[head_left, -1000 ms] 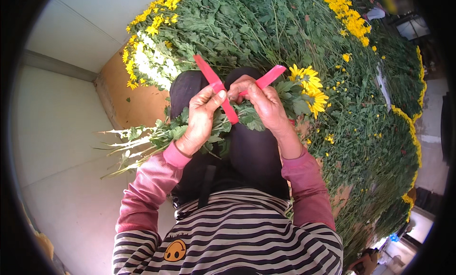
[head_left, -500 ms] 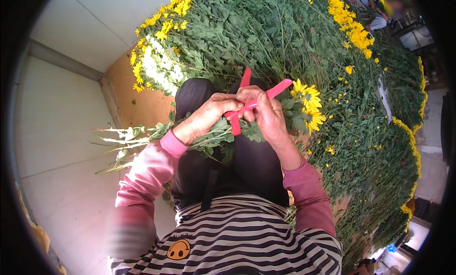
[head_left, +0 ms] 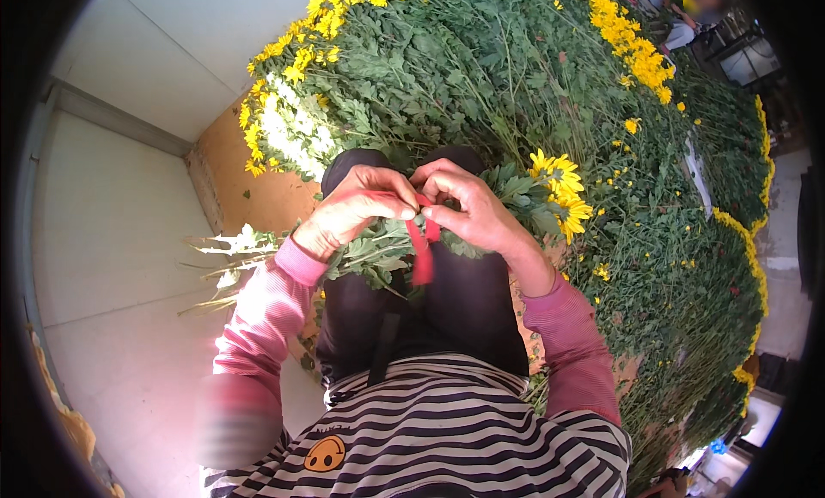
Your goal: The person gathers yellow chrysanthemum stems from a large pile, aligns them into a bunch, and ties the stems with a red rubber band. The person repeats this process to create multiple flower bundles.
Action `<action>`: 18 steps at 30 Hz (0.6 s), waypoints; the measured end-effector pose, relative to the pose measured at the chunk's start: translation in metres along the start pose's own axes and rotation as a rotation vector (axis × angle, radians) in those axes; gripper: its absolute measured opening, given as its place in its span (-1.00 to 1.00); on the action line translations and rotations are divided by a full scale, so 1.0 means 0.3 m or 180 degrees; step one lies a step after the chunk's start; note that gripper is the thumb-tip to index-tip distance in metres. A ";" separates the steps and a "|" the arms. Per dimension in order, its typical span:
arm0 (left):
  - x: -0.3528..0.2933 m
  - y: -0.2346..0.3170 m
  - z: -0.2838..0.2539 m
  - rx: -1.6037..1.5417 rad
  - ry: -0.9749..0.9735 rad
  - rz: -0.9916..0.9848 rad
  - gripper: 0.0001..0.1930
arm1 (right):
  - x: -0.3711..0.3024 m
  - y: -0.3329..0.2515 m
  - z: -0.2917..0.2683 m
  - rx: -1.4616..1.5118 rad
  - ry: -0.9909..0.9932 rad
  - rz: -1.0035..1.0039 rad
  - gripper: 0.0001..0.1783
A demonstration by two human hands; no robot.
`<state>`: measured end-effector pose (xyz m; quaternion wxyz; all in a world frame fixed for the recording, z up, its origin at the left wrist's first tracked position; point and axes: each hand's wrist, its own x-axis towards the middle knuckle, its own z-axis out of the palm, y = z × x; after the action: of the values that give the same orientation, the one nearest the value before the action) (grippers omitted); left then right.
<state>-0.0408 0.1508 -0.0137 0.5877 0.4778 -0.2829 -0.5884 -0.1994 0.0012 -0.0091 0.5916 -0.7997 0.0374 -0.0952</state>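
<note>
Across my thighs lies a bunch of yellow chrysanthemums, blooms to the right and cut stems to the left. A red ribbon goes around its stems at the middle, one end hanging down over my lap. My left hand pinches the ribbon between thumb and fingers, above the leaves. Close against it, my right hand is also closed on the ribbon, thumb toward the left one. The crossing of the ribbon is partly hidden by my fingertips.
A large heap of cut chrysanthemums spreads in front and along the right, with rows of yellow heads at its edges. A pale wall stands at the left. Another person sits at the far right.
The ribbon's upright ends have come down, and one now hangs lower over my lap. My hands have drawn in to its crossing, the right one moving left and turning.
</note>
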 end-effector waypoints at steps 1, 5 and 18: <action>0.000 0.002 0.001 0.0236 0.0068 0.0129 -0.92 | 0.000 0.004 -0.004 0.0056 -0.0063 -0.0020 -0.87; 0.013 -0.039 0.053 0.2106 0.1045 0.1211 -0.84 | 0.001 0.020 0.000 0.0128 -0.0031 -0.0023 -0.90; 0.021 -0.046 0.064 0.3077 0.1505 0.1824 -0.83 | 0.001 0.036 0.009 0.0979 0.0454 0.0048 -0.67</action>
<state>-0.0629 0.1425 -0.0201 0.4860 0.7131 -0.4971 -0.0898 -0.1980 0.0004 -0.0200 0.7036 -0.6906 0.0703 -0.1520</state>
